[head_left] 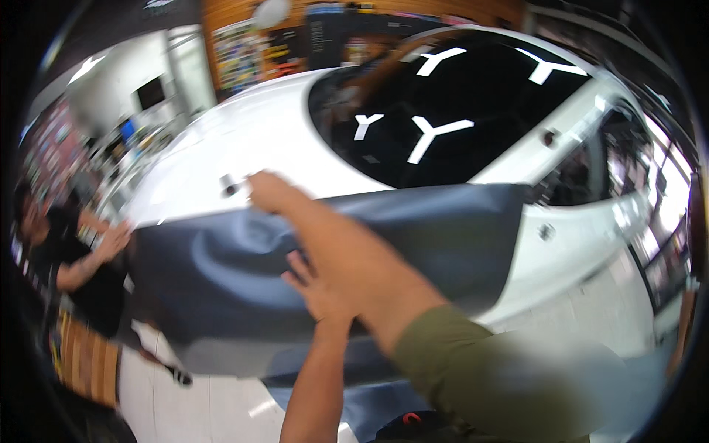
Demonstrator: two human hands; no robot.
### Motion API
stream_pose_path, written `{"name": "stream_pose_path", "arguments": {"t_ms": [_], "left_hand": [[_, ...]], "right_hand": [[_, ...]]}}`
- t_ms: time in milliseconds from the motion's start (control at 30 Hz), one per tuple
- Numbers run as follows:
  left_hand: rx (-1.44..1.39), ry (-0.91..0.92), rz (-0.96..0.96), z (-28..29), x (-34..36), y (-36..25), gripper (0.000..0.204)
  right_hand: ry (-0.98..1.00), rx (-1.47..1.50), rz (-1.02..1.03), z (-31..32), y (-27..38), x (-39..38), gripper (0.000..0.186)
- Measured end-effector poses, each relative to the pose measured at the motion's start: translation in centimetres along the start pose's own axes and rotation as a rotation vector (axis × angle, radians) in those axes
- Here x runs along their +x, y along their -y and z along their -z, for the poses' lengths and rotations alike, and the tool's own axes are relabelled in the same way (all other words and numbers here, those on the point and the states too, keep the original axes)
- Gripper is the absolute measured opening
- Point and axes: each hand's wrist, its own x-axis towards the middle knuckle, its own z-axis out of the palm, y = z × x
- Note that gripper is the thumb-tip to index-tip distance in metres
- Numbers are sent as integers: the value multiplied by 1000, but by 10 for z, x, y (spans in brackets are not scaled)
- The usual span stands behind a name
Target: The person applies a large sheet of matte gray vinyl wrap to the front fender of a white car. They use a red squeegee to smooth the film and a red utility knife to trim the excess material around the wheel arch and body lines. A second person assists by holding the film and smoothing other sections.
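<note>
Reaching across a white car from where I stand watching, a person in an olive sleeve works over a large dark sheet. It lies along the car's near side, below the windscreen, glossy and rippled around the hands. At its far left edge, a co-worker in black has both hands raised.

Doing this well, I'd judge, means tension shared between both people, the upper edge kept level, and ripples eased outward with a flat palm rather than pressed into creases.

The left hand has its fingers spread wide over the middle of the sheet, grasping nothing; whether the palm touches is unclear. The right hand is at the upper edge, just beside a small dark object on the bonnet. Its fingers are blurred, so I cannot tell how closed they are or whether they pinch anything.
</note>
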Motion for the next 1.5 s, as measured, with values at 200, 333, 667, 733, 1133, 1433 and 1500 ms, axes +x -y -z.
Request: {"name": "stream_pose_path", "arguments": {"t_ms": [200, 333, 667, 733, 1133, 1433, 1500], "left_hand": [[101, -68, 22, -23, 5, 10, 83], [-32, -285, 17, -16, 5, 10, 75], [-25, -317, -30, -14, 15, -7, 75], [-30, -327, -32, -18, 18, -16, 75], [29, -288, -6, -10, 15, -8, 77], [-11, -315, -33, -14, 16, -8, 78], [-15, -330, -33, -13, 16, -7, 77]], "right_hand": [[-277, 190, -126, 14, 21, -3, 20], [-693, 308, 125, 106, 19, -56, 17], [-919, -299, -223, 123, -125, -404, 16], [-962, -231, -224, 126, -130, -408, 14], [-193, -520, -161, 237, -97, -312, 32], [-802, -212, -18, 205, -110, -330, 34], [-1021, -52, 30, 200, -120, -318, 38]]}}
